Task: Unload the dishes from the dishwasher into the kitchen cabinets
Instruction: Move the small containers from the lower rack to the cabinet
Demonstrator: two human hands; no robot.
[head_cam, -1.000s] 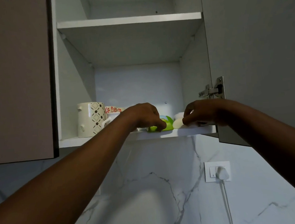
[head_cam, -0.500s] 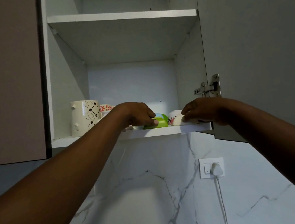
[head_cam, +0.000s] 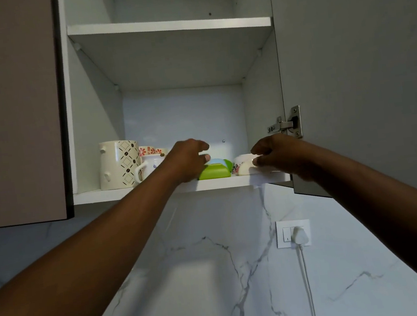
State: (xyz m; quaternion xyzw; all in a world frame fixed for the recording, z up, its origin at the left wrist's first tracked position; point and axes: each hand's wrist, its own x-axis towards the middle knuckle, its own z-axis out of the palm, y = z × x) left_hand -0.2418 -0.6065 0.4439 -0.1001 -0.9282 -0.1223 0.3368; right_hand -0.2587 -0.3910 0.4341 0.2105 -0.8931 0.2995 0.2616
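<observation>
Overhead, both hands reach the lower cabinet shelf [head_cam: 154, 190]. Left hand [head_cam: 187, 160] hovers with loosely curled fingers over the green plastic bowl [head_cam: 214, 173], likely light and tough. Right hand [head_cam: 277, 154] pinches the white floral bowl [head_cam: 243, 164], presumably ceramic, fragile; best held by the rim.

No words, brand names or numbers can be read anywhere in view. The tall mug [head_cam: 118, 164] carries only a printed pattern of diamonds and coffee beans, the cups [head_cam: 149, 151] behind it red flowers, and the white bowl [head_cam: 242, 164] a floral motif. The wall switch [head_cam: 287, 234] bears a small dark mark, too small to make out.
</observation>
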